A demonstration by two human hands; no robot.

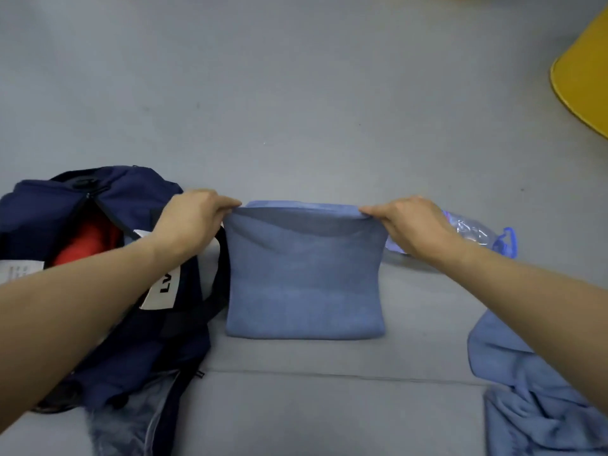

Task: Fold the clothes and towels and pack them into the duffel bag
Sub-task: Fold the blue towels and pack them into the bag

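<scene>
Folding step: left grip (pixel 194 218) pinches the blue towel's (pixel 306 284) far-left corner and right grip (pixel 408 225) its far-right corner, lifted at the far edge of the grey cushion, probably a sofa. Duffel bag (pixel 42 205) lies open at the left edge. Next: bring the corners to the near hem, then pack the towel

Bare grey surface (pixel 296 93) lies open beyond the folded towel (pixel 306 284) and on its near side. The duffel bag (pixel 138 363) crowds the towel's left side, a plastic bottle (pixel 473 230) and a crumpled blue cloth (pixel 533 416) the right.
</scene>
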